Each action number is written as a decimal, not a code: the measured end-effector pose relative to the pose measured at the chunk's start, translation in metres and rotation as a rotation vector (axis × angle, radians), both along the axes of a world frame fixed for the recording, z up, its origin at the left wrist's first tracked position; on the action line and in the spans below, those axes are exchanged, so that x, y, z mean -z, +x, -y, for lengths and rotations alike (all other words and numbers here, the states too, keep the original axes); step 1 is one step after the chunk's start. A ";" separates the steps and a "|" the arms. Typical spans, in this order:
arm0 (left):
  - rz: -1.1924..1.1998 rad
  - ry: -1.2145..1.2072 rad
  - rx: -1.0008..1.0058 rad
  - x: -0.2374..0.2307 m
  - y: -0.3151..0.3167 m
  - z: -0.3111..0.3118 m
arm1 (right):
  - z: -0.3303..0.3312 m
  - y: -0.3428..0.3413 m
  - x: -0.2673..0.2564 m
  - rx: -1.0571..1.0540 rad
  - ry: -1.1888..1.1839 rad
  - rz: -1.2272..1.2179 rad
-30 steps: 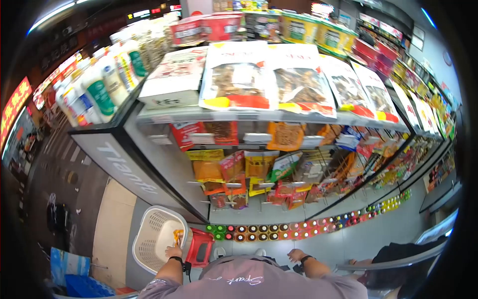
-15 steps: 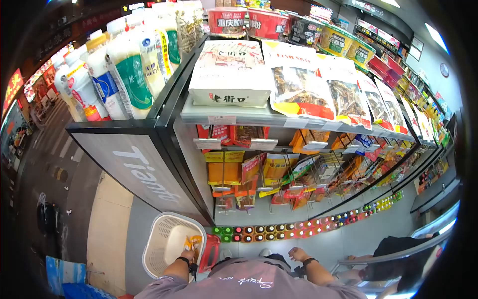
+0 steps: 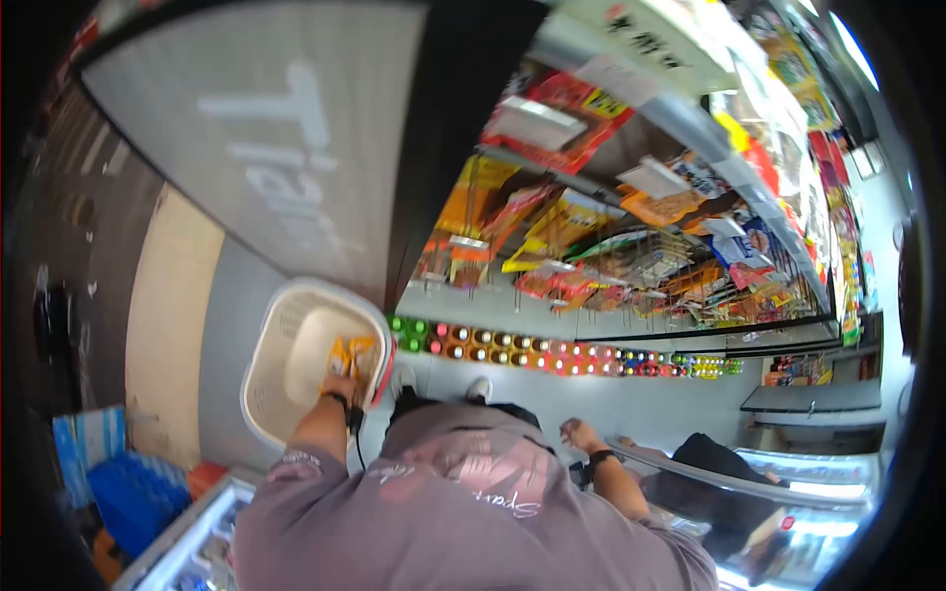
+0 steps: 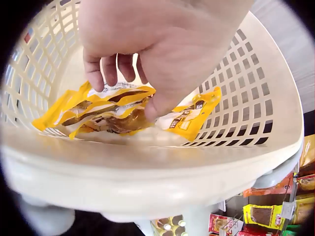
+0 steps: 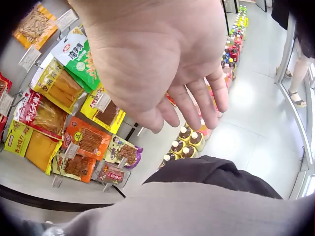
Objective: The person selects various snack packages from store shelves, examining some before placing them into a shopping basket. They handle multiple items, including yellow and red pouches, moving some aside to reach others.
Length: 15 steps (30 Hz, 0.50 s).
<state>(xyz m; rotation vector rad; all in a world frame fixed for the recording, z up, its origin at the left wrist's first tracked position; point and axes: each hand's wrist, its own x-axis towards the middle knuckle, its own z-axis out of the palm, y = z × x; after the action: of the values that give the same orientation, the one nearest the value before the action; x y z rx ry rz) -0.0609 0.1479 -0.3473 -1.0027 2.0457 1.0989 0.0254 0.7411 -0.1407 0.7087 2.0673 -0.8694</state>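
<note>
A tall display rack [image 3: 434,128] fills the upper part of the head view, its grey side panel [image 3: 246,118] bearing blurred white letters. A person in a grey-brown shirt [image 3: 424,522] stands facing it. Double rows of bottles [image 3: 512,352] line the floor [image 3: 532,394] along the rack's foot. The pale, slotted basket [image 3: 291,340] stands just beside the panel, at the person's left. A blue crate [image 3: 138,497] shows at lower left.

The left hand [image 4: 157,49] reaches down into the basket. Its fingers hang loosely bent, apart from the thumb, whose tip lies over a yellow packet; whether it presses there cannot be told. The right hand [image 5: 157,59] is spread near the person's waist, palm showing, with its fingers slightly parted.

Smallest are the bags: hanging snack bags [image 5: 59,83] on the rack, and the yellow packets [image 4: 106,113] inside the basket, lying overlapped against its near wall under the left hand. Their exact number is unclear.
</note>
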 end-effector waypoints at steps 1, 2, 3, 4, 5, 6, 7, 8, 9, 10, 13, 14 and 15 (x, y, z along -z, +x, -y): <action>0.096 -0.023 0.019 0.019 0.000 0.006 | -0.002 -0.002 0.003 0.014 0.001 -0.019; 0.181 -0.044 0.042 0.031 -0.002 0.010 | 0.000 -0.006 -0.003 -0.005 0.008 0.010; 0.197 -0.035 0.026 0.012 -0.007 0.005 | 0.005 -0.015 -0.012 -0.058 0.019 -0.003; 0.189 -0.208 0.048 -0.042 -0.013 -0.009 | 0.010 -0.023 -0.021 -0.108 0.031 -0.018; 0.181 -0.380 0.076 -0.073 -0.019 -0.017 | 0.014 -0.027 -0.026 -0.105 0.020 -0.013; 0.193 -0.369 0.070 -0.068 -0.024 -0.017 | 0.019 -0.033 -0.030 -0.114 0.030 -0.002; 0.173 -0.370 0.033 -0.062 -0.025 -0.016 | 0.023 -0.039 -0.035 -0.163 0.023 -0.016; 0.161 -0.370 -0.002 -0.056 -0.021 -0.017 | 0.025 -0.040 -0.042 -0.212 0.017 -0.021; 0.137 -0.398 0.000 -0.042 -0.020 -0.017 | 0.028 -0.041 -0.047 -0.217 0.006 -0.049; 0.110 -0.431 0.004 -0.034 -0.021 -0.016 | 0.026 -0.043 -0.048 -0.225 0.011 -0.029; -0.020 -0.344 -0.021 -0.024 -0.017 -0.002 | 0.024 -0.043 -0.051 -0.213 0.041 -0.025; -0.098 -0.106 -0.128 0.028 -0.007 0.014 | 0.023 -0.040 -0.054 -0.211 0.047 -0.011; -0.061 0.044 -0.058 0.041 -0.004 0.030 | 0.022 -0.038 -0.056 -0.219 0.056 -0.014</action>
<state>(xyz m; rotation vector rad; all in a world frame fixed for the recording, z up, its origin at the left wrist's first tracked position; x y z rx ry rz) -0.0652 0.1183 -0.3887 -1.0237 2.0423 1.2138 -0.0127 0.7192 -0.0844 0.4944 2.1416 -0.6971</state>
